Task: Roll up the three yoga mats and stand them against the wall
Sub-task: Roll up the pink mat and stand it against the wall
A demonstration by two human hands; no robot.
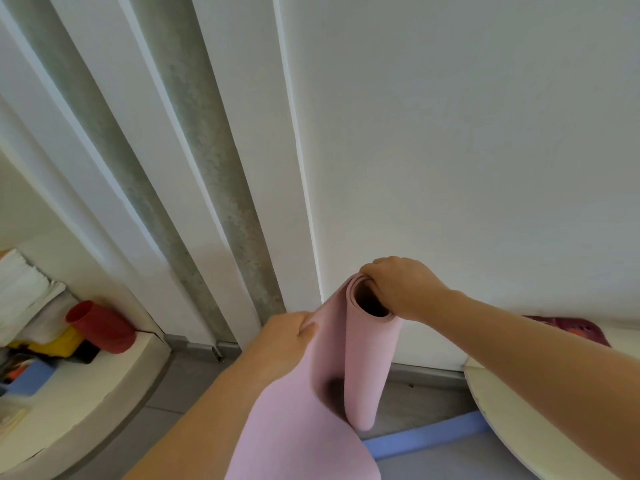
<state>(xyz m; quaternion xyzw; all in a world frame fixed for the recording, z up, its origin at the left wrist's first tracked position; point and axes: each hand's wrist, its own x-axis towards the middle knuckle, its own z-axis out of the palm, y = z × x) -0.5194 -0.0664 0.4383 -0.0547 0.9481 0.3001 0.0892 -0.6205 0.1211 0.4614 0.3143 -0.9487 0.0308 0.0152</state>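
A pink yoga mat (367, 368) stands upright as a loose roll in front of the white wall (467, 150), its lower end near the floor. My right hand (398, 285) grips the top rim of the roll, fingers curled into the open core. The unrolled tail of the mat hangs down and left toward me. My left hand (289, 336) pinches that loose edge just left of the roll. A blue mat (426, 436) lies flat on the floor below the roll. No third mat is in view.
A grey floor (194, 386) runs along a grey skirting rail. A cream rounded surface at left carries a red cylinder (100, 327), yellow and blue items and white fabric. Another cream rounded edge (498, 410) with a dark red object (575, 329) sits at right.
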